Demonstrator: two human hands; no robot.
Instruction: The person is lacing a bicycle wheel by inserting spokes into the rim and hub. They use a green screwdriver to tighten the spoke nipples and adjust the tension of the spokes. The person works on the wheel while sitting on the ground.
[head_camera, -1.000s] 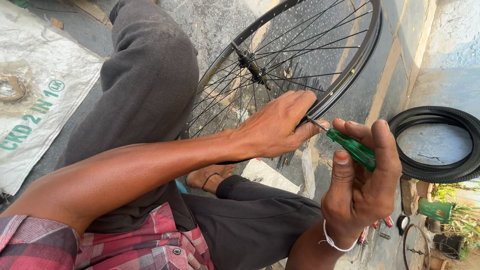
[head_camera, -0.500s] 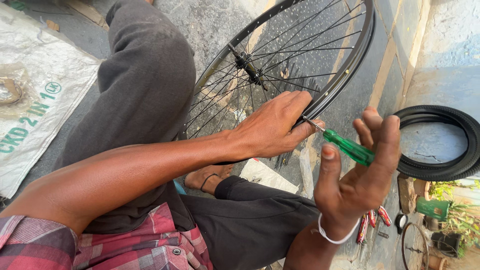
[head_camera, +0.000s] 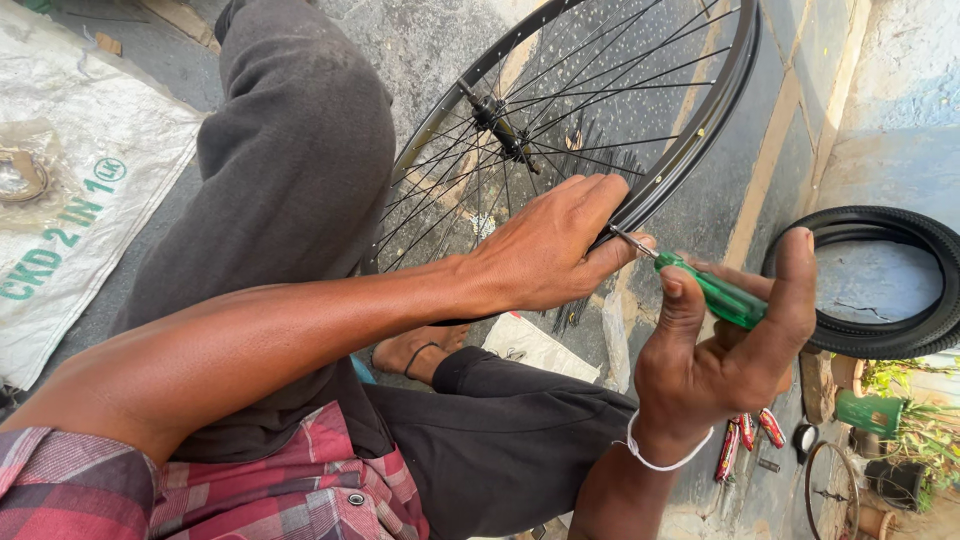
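Observation:
A black spoked bicycle wheel (head_camera: 700, 130) stands tilted between my knees, its hub (head_camera: 495, 118) near the top middle. My left hand (head_camera: 550, 250) reaches over my leg and pinches the rim near a spoke end, where the metal tip of a green-handled screwdriver (head_camera: 715, 292) meets it. My right hand (head_camera: 725, 350) holds that screwdriver's handle between thumb and fingers, with the fingers partly spread. A white band circles my right wrist.
A black tyre (head_camera: 880, 280) lies on the ground at the right. A printed white sack (head_camera: 70, 200) is spread at the left. Red-handled tools (head_camera: 750, 435), a small wheel (head_camera: 830, 490) and a green object (head_camera: 868, 410) sit lower right. My sandalled foot (head_camera: 415, 350) rests under the wheel.
My right hand has turned on the screwdriver handle, its fingers opening and re-gripping. The left hand has stayed on the rim. The view has shifted slightly.

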